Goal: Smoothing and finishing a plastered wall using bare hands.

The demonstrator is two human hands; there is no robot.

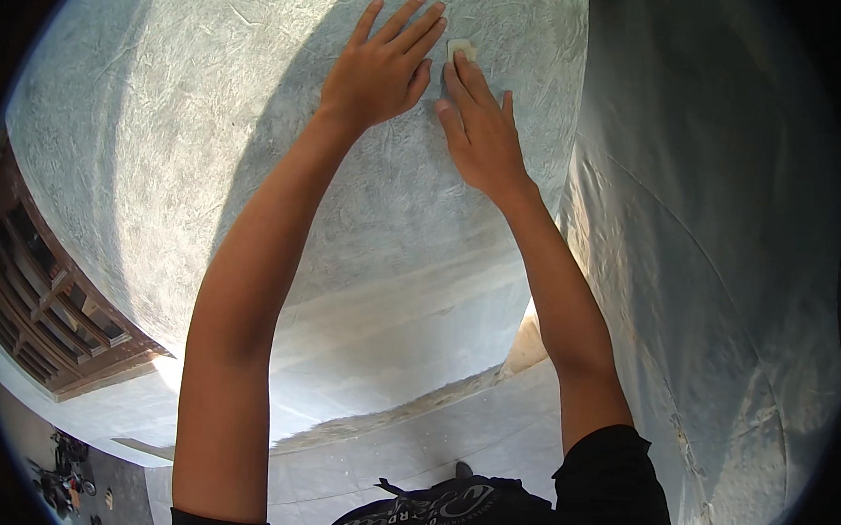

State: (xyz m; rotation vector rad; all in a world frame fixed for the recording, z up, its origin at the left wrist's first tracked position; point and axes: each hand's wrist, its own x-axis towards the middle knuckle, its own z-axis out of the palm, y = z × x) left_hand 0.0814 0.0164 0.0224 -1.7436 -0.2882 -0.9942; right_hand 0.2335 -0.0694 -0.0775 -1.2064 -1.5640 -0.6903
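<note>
Both of my arms reach up to a mottled grey-green wall (385,214) with a rough, swirled texture. My left hand (377,73) lies against the wall with its fingers stretched and spread, holding nothing. Beside it, my right hand (483,129) presses a small pale rectangular pad (462,50) against the surface under its fingertips. The pad's top edge shows past the fingers; the rest is covered, and its exact kind cannot be made out. The two hands are close together but apart.
A grey plastic sheet (712,238) hangs along the right. A brown wooden slatted window frame (53,303) is set in the wall at the lower left. Pale sheeting (403,449) covers the ground by my feet. Far below left stands a motorbike (71,477).
</note>
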